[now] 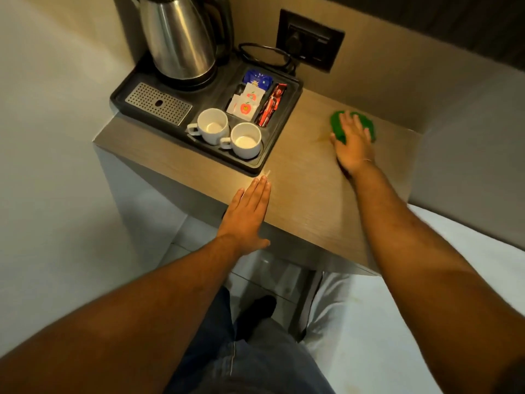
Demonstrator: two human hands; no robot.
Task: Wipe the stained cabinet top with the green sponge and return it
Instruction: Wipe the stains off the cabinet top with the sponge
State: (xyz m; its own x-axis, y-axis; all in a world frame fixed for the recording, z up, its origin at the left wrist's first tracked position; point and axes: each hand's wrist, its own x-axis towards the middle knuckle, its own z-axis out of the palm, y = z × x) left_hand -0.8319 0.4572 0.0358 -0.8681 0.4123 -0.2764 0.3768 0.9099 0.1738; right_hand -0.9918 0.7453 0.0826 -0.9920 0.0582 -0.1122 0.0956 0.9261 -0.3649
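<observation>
Jeans (255,365) and two bare forearms fill the near view. Left hand (245,216) lies flat at the front edge of the cabinet top (298,194), fingers straight and pressed together, pointing toward the tray (279,143). Right hand (353,142) presses palm-down on the sponge (339,123), fingers slightly spread over it. That green sponge sits on the top's right rear part, near the wall, well apart from the tray; its long axis seems to run left-right, though blur and the hand hide much of it. A faint stain (322,137) shows just left of it. The black tray holds a kettle (179,38), a perforated metal grate (158,103), two empty white cups (227,133) side by side, and sachets (252,98) in two compartments.
</observation>
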